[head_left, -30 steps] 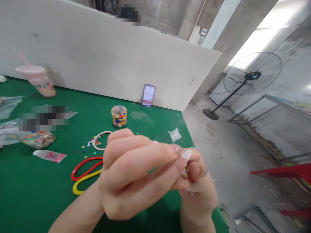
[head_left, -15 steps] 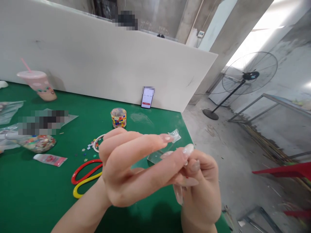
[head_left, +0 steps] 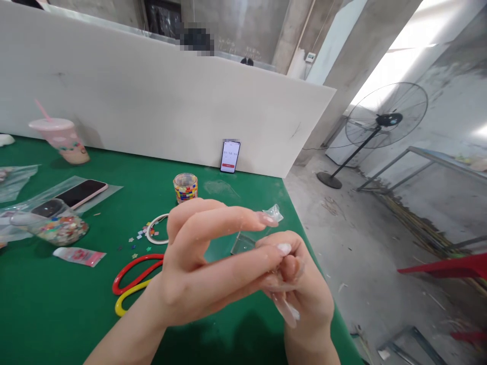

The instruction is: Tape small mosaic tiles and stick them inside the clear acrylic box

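Note:
My left hand (head_left: 205, 263) reaches across to the right with one finger stretched out above and the lower fingers pressed against the fingertips of my right hand (head_left: 304, 284). The right hand is curled closed, its fingertips meeting the left ones. Whatever sits between the fingers is hidden; some whitish, see-through bits show below them, too blurred to name. Just past the left hand's raised fingertip is a crumpled piece of clear plastic (head_left: 275, 213). A clear square block (head_left: 242, 243) lies on the green table behind the hands. Scissors (head_left: 133, 276) with red and yellow handles lie partly under the left wrist.
A jar-like cup with coloured bricks (head_left: 186, 188), a white ring (head_left: 152, 234), star sequins (head_left: 148, 249), a tube (head_left: 80, 256), a tipped cup of beads (head_left: 64, 230), a phone (head_left: 83, 193) and a drink cup (head_left: 63, 142) occupy the left. Another phone (head_left: 230, 156) leans on the white partition (head_left: 152, 101).
The right hand has shifted slightly left and its fingers have curled in more. The left hand's lower fingers stay against it. The view has tilted a little.

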A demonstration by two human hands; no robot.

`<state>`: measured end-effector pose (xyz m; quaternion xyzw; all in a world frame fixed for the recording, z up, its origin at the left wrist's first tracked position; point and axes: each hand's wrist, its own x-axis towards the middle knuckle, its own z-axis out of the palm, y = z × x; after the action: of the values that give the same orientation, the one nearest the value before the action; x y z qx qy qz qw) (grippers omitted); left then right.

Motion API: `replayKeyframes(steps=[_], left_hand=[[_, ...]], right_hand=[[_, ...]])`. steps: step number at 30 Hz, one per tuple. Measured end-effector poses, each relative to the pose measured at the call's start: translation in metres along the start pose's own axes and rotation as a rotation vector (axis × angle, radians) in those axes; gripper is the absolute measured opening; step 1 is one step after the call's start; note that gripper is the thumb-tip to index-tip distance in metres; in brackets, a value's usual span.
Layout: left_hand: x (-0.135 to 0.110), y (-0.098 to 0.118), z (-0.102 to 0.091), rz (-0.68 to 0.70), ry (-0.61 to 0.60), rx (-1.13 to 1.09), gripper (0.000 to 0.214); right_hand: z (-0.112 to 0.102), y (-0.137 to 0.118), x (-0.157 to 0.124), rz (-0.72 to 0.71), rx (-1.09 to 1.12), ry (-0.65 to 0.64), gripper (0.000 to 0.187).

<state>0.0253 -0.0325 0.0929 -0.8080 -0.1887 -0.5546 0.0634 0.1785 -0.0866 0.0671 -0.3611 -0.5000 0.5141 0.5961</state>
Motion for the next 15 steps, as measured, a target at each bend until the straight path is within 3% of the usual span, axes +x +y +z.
replayKeyframes(steps=[3,6,11,15], left_hand=[[0.004,0.002,-0.003,0.012,0.049,0.059,0.009],[0.007,0.002,-0.005,-0.003,0.020,0.095,0.009],[0.002,-0.002,-0.006,-0.031,-0.058,0.096,0.015],[-0.005,-0.005,-0.012,-0.140,-0.015,-0.014,0.020]], right_hand=[[0.002,0.001,0.003,0.066,0.242,-0.085,0.026],[0.004,0.001,0.005,0.096,0.285,-0.068,0.034],[0.008,-0.001,0.008,0.065,0.375,-0.012,0.031],[0.009,-0.003,0.009,-0.010,0.352,-0.003,0.023]])
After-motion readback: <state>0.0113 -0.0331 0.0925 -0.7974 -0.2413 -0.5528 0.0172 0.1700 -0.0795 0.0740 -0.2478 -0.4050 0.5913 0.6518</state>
